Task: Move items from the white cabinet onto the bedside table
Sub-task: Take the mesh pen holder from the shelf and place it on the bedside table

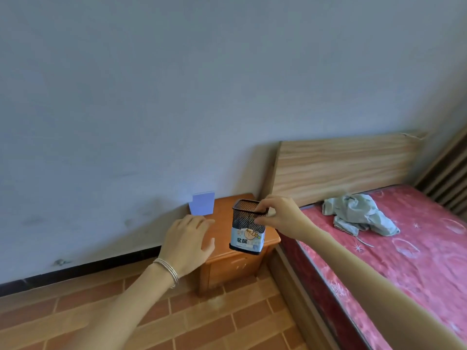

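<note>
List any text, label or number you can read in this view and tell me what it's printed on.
"全属": large dark characters on the pale blue paper label around the lower part of the black mesh pen holder, held at its rim by the right hand.
Smaller print along the bottom of that label: too small and blurred to read.
Blue pad leaning on the wall: no text visible.
Nothing else readable.

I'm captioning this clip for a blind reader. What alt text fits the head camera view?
A person's right hand holds a black mesh pen holder by its rim above a wooden bedside table, while the open left hand hovers beside it. A pale blue notepad leans against the wall, and a bed stands to the right.
</note>
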Action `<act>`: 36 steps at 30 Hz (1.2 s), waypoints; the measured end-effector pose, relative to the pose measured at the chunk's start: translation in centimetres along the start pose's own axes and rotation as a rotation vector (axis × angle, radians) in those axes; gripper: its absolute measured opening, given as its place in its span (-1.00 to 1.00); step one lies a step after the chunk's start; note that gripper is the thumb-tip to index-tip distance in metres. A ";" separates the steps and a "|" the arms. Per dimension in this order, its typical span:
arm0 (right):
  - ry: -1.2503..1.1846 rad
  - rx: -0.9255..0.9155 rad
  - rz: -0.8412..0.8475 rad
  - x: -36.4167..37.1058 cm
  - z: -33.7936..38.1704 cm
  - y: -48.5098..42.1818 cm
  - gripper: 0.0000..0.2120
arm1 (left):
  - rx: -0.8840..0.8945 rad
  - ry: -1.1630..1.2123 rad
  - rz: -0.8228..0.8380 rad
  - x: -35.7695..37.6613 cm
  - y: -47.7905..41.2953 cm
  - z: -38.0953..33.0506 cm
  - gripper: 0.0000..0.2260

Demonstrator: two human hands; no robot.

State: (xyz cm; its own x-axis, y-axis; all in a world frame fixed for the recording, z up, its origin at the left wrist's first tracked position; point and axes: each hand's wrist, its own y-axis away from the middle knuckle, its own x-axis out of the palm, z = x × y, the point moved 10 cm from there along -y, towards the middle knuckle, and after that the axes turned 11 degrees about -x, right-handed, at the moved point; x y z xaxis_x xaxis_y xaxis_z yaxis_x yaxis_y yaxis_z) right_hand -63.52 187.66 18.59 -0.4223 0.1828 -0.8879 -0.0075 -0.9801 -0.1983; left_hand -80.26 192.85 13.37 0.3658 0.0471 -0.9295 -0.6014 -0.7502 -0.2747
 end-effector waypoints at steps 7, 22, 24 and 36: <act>0.048 -0.005 0.065 4.5 -6.6 -8.8 -0.85 | -0.066 -0.007 0.088 6.4 -9.0 4.7 -0.55; 0.037 0.210 0.138 18.9 -25.8 -20.9 -0.83 | -0.088 -0.133 0.487 28.9 -23.0 11.7 -0.48; -0.012 0.240 0.151 21.6 -29.7 -21.5 -0.85 | -0.113 -0.150 0.550 33.4 -23.5 12.5 -0.47; -0.093 0.075 0.319 33.4 -43.6 -28.0 -0.90 | -0.437 -0.125 0.827 53.7 -26.2 14.3 -0.38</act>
State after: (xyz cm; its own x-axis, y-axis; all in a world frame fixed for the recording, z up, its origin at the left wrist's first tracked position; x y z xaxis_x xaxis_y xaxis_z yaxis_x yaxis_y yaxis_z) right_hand -37.90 224.53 -23.63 -0.4952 -0.1381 -0.8577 0.0734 -0.9904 0.1171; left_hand -55.07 224.48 -32.84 -0.1525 -0.5596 -0.8146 -0.3071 -0.7566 0.5772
